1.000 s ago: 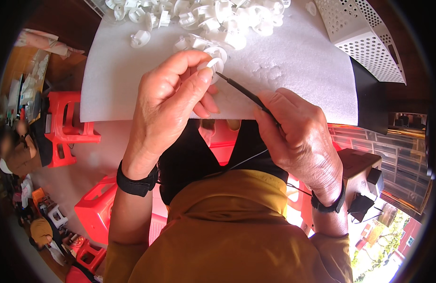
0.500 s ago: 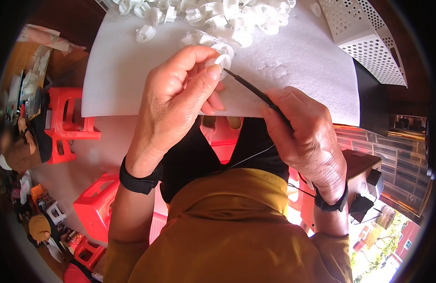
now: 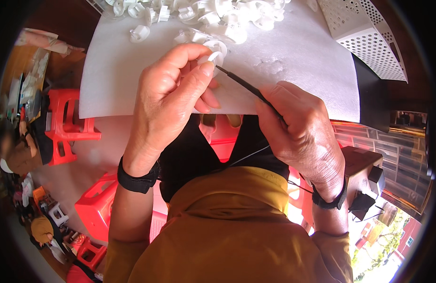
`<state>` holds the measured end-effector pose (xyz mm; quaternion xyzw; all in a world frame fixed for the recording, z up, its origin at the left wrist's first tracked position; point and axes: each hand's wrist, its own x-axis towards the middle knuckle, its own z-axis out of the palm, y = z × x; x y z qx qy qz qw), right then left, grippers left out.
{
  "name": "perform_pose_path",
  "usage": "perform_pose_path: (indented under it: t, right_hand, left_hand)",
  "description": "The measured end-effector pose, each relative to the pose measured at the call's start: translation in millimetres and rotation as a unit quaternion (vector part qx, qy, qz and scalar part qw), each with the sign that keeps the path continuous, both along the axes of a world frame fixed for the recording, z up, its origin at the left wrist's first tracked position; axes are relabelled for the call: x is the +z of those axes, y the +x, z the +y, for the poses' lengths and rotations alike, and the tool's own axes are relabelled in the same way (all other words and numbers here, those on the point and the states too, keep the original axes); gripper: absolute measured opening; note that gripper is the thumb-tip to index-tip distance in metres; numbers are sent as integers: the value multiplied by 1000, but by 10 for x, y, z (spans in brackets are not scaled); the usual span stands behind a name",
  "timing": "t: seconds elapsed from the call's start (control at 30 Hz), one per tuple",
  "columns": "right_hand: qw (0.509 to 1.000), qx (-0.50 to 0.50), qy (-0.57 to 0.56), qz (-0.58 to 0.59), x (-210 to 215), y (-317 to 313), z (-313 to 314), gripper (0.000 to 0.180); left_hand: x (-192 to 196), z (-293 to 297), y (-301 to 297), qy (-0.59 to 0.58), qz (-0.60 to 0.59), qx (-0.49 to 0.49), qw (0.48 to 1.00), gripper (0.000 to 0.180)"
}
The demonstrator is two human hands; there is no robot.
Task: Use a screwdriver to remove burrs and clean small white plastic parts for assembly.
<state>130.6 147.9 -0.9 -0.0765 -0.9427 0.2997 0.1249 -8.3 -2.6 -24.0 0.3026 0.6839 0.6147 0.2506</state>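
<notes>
Pinched between the thumb and fingers of my left hand [image 3: 173, 89] is a small white plastic piece [image 3: 218, 57] with a round, disc-like edge. My right hand [image 3: 300, 125] grips a slim black rod-shaped tool [image 3: 246, 85] with a narrow pale tip; its exact kind is unclear. That tip points up and left, close beside the white piece and my left thumb. Whether it touches the piece I cannot tell. Just beyond my left fingers lies a heap of similar white plastic pieces [image 3: 232, 31], round discs with blocky parts. One piece [image 3: 139, 33] rests apart to the left.
White foam sheet [image 3: 118, 80] covers the table, with dented marks [image 3: 270, 67] near the tool. A white perforated holder [image 3: 369, 47] stands far right. Red plastic stools [image 3: 97, 203] are at the left, where other people sit. A thin cord [image 3: 251, 155] crosses my lap.
Both hands have shifted slightly left in the picture, together with the white piece and the tool. The tool's tip stays by the piece, and both grips look unchanged.
</notes>
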Motion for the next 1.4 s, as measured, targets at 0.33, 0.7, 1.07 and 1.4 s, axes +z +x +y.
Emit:
perform_pose_path:
  t: [0.33, 0.7, 1.07, 1.4]
  right_hand:
    - [1000, 6, 10, 25, -35, 20, 21, 10]
    - [1000, -8, 15, 21, -55, 27, -1, 13]
    - [998, 6, 24, 50, -57, 13, 29, 9]
    - [989, -11, -145, 32, 111, 36, 70, 8]
  left_hand:
    - [25, 1, 16, -3, 6, -5, 1000, 31]
    - [-4, -3, 15, 13, 3, -2, 1000, 29]
    - [9, -21, -1, 22, -12, -10, 1000, 30]
    - [36, -64, -43, 44, -64, -43, 996, 32]
